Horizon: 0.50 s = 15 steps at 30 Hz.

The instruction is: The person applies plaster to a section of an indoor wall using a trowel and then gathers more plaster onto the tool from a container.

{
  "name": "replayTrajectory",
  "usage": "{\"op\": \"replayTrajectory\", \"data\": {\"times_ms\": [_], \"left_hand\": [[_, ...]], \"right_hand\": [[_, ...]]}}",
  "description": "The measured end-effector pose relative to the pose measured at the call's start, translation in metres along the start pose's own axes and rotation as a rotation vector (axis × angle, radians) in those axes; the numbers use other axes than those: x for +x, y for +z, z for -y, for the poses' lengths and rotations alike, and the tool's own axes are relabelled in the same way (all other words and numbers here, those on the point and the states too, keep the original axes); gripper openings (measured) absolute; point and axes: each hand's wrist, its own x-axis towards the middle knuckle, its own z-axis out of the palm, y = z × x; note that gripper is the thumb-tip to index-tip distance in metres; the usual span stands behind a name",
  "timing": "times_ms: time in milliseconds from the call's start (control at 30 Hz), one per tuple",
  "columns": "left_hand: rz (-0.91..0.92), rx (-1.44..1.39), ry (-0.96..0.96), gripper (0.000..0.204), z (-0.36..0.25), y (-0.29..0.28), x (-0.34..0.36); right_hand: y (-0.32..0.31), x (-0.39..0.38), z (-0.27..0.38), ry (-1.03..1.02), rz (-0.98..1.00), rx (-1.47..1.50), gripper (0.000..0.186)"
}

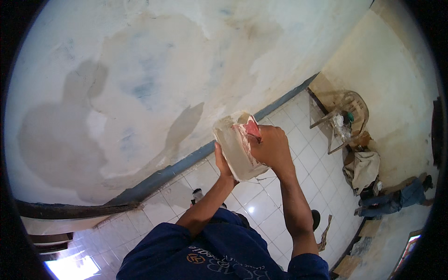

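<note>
A pale rectangular tub (229, 145), smeared with whitish paste on its walls and rim, is held tilted in front of my body. My left hand (225, 163) grips its lower left side, with the thumb along the edge. My right hand (273, 147) is closed on a red putty spreader (252, 129) coated in paste, at the tub's right side. The fingers of my right hand partly cover the spreader and that side of the tub. Ahead stands a wall (154, 70) with damp-looking beige and bluish patches; my shadow falls across it.
A grey skirting strip (186, 158) runs along the wall's foot above white floor tiles (261, 200). At the right stands a worn chair (357, 109) bearing plastic and other items, beside a pale cloth sack (365, 170). Another person (396, 200) in blue is farther right.
</note>
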Motion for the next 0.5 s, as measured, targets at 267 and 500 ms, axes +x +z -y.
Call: {"op": "replayTrajectory", "data": {"times_ms": [267, 500], "left_hand": [[0.038, 0.013, 0.004, 0.073, -0.001, -0.004, -0.001], [-0.019, -0.026, -0.061, 0.072, 0.001, -0.011, -0.004]], "right_hand": [[0.005, -0.009, 0.007, -0.039, -0.002, 0.011, 0.015], [0.009, -0.011, 0.010, -0.030, 0.006, -0.045, 0.016]]}}
